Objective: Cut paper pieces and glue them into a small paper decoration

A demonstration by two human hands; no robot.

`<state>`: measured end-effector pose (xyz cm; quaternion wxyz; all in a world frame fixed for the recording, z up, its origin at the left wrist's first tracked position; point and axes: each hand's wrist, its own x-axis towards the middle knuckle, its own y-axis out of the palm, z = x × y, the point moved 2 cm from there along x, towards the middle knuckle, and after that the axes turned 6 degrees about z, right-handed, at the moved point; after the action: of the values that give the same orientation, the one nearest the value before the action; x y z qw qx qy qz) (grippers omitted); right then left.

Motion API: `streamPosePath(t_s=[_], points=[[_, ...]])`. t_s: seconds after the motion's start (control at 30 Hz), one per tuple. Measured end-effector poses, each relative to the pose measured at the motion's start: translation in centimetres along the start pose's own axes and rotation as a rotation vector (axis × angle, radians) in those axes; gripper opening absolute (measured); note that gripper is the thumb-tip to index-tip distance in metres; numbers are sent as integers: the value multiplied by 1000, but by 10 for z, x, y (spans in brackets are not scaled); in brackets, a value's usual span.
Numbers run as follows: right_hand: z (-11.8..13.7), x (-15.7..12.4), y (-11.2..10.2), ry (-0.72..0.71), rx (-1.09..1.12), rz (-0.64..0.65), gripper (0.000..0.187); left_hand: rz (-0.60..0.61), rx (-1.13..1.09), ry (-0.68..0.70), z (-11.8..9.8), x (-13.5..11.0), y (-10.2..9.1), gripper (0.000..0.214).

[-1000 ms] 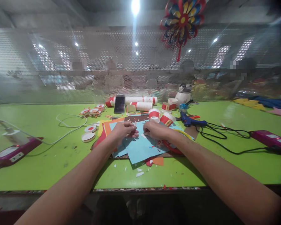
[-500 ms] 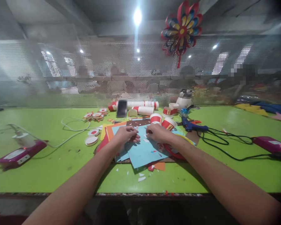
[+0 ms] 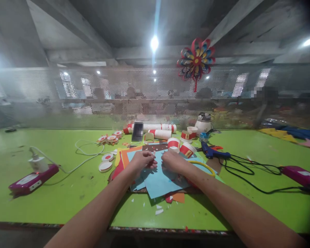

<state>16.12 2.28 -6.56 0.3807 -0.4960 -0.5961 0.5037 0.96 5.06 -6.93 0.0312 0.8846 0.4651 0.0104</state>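
My left hand (image 3: pixel 142 161) and my right hand (image 3: pixel 172 160) are close together over a light blue paper sheet (image 3: pixel 162 179) that tops a pile of coloured sheets. Both have their fingers curled in a pinch. A tiny white scrap (image 3: pixel 153 153) shows at the left fingertips; what the right fingers hold is too small to make out. Red-and-white paper cups (image 3: pixel 187 149) stand just beyond the right hand. A yellow ring (image 3: pixel 202 164) lies by my right wrist.
On the green table (image 3: pixel 54 196) lie a blue glue gun (image 3: pixel 214 153) with black cables, purple power strips at left (image 3: pixel 32 181) and right (image 3: pixel 302 176), a white cable (image 3: pixel 85 155), round cup-bottom discs (image 3: pixel 105 166) and stacked cups (image 3: pixel 158 131). A perforated screen and a paper flower (image 3: pixel 196 60) rise behind.
The view has tilted upward, so the table and hands sit lower in the picture. Both hands stay together over the blue sheet, fingers still pinched.
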Motion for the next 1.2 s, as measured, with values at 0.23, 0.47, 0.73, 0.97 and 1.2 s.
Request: streamPosePath(t_s=[0.23, 0.47, 0.73, 0.97, 1.2], points=[[-5, -14, -16, -53, -63, -121, 19, 22, -97, -34, 4, 2, -5, 15], [11, -25, -25, -171, -13, -249, 14, 179, -195, -132, 2, -1, -5, 20], [9, -26, -28, -236, 228, -360, 14, 199, -217, -82, -3, -2, -2, 10], [3, -17, -27, -151, 756, -452, 25, 94, -222, 37, -6, -3, -3, 13], [6, -9, -17, -67, 1276, -341, 25, 96, -202, 164, -8, -5, 3, 21]])
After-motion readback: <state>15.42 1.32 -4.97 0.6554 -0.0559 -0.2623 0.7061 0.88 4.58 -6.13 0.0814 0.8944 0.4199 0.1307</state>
